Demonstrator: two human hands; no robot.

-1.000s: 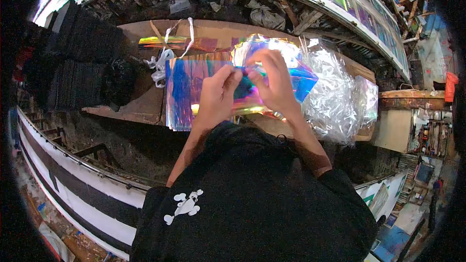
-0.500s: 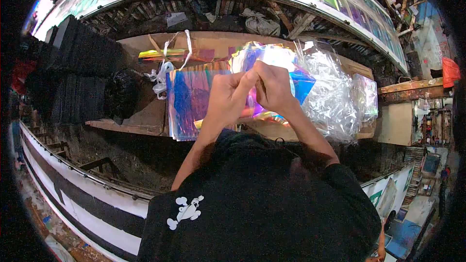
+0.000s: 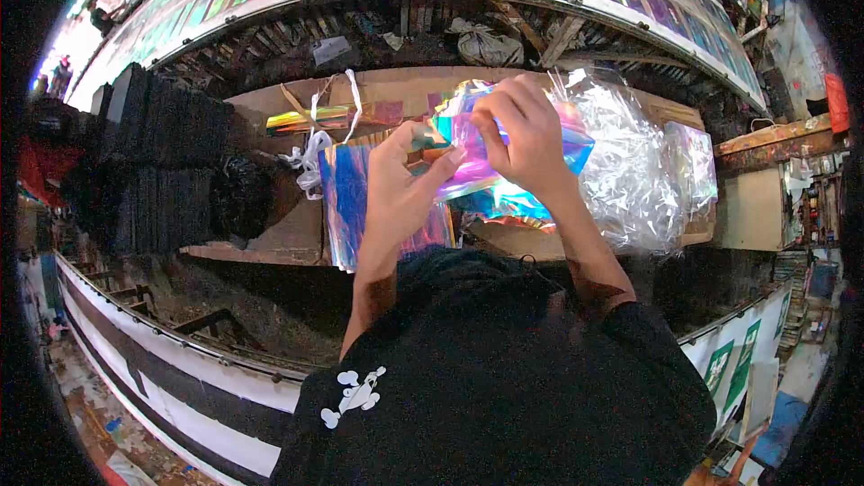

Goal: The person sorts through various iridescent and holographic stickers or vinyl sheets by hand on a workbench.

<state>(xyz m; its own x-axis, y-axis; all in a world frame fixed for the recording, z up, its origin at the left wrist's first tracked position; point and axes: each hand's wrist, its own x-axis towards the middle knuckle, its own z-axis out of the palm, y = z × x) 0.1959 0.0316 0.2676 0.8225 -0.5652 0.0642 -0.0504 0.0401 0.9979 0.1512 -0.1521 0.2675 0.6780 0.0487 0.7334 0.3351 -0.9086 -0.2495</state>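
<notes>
The left hand point(image 3: 396, 184) is pinching an iridescent film sheet point(image 3: 474, 162), which is sitting left of the clear plastic heap point(image 3: 625, 171); the right hand point(image 3: 526, 139) is curling against it, grip indeterminable.

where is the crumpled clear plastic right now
In the head view, the clear plastic lies on the cardboard, right of the right hand and left of the shiny stack.
</notes>
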